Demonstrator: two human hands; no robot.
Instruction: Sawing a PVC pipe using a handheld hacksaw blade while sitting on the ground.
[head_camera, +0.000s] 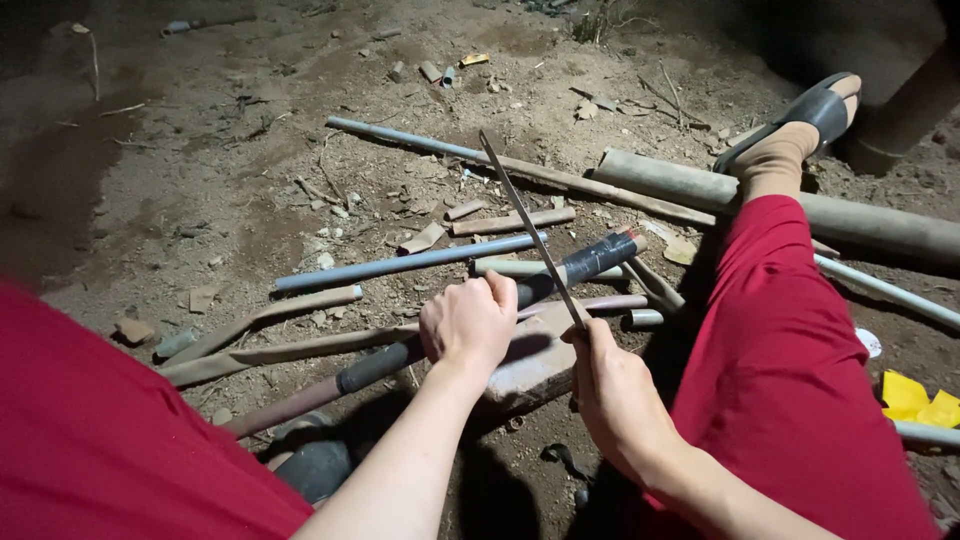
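Left hand (468, 325) has its grip closed around a dark pipe (560, 275), pressing it onto a brick (530, 372) on the dirt floor (200, 180). Right hand (612, 395) has its grip closed on a saw blade (528, 228), which slants across the pipe and touches it just beside the left hand. Cut pipes (410, 262) lie scattered nearby.
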